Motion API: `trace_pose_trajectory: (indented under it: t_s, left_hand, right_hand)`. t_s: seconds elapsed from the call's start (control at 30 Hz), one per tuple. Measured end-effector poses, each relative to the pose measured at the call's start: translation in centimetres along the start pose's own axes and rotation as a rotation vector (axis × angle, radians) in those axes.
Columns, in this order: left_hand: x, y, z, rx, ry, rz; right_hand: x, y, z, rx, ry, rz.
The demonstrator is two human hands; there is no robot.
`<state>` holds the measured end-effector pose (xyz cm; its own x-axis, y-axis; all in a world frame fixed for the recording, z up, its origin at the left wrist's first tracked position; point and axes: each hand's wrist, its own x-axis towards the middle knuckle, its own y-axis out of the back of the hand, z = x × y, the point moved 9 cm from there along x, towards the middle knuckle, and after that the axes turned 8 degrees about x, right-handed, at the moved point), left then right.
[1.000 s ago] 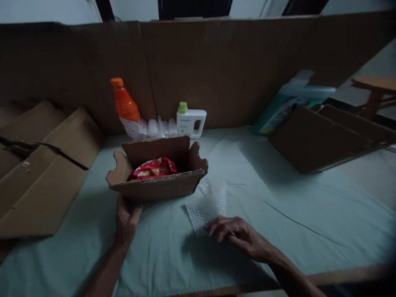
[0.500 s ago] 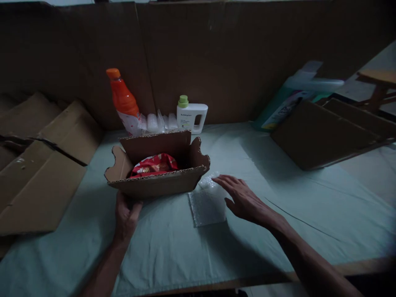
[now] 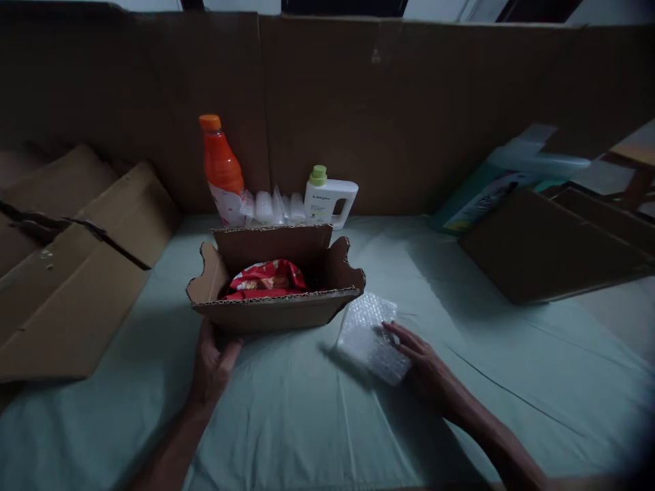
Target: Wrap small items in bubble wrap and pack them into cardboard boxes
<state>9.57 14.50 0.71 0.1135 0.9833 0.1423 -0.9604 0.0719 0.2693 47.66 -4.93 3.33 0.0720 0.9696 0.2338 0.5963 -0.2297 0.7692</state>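
Note:
An open-topped cardboard box (image 3: 276, 316) with notched side flaps stands in the middle of the cloth, a red printed packet (image 3: 269, 278) inside it. My left hand (image 3: 212, 361) grips the box low at its front left corner; the fingertips are hidden beneath or behind the cardboard. To the right of the box, my right hand (image 3: 417, 354) has its fingers on top of a flat piece of bubble wrap (image 3: 366, 334) and its thumb out of sight under the edge. The bubble wrap is tilted, its left side over a shadow on the cloth.
Behind the box stand an orange-capped bottle (image 3: 224, 170), clear plastic wrap rolls (image 3: 279, 208) and a white jug (image 3: 330, 201) with a green cap. Folded cardboard (image 3: 66, 307) lies at left. At right, a teal jug (image 3: 486, 184) leans behind another carton (image 3: 547, 245). A cardboard wall (image 3: 353, 116) closes the back.
My right hand has come down onto the bubble wrap and taken hold of it, turning and lifting it from the cloth. My left hand keeps its place at the box. The view has shifted slightly.

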Motion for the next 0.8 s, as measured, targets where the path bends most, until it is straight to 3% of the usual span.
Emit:
trace_pose_trajectory:
  t_s: [0.1, 0.23, 0.33, 0.47, 0.57, 0.8]
  left_hand:
    - [0.0, 0.1, 0.1, 0.015, -0.006, 0.005]
    - [-0.1, -0.1, 0.1, 0.020, -0.011, -0.006]
    - [-0.3, -0.3, -0.2, 0.023, 0.031, -0.011]
    - [-0.8, -0.7, 0.0, 0.017, 0.034, -0.027]
    - [-1.0, -0.9, -0.3, 0.026, 0.066, -0.017]
    - [0.1, -2.9, 0.4, 0.029, 0.101, -0.034]
  right_hand:
    - [-0.3, 1.5, 0.2, -0.073, -0.037, 0.008]
    - [1.9, 4.4, -0.7, -0.008, -0.139, 0.097]
    - [4.7, 2.6, -2.4, 0.159, -0.167, 0.035]
    - [7.5, -2.2, -5.7, 0.347, -0.045, -0.044]
    - [8.2, -4.4, -7.1, 0.394, 0.011, -0.054]
    - [8.2, -4.0, -5.1, 0.411, -0.134, -0.002]
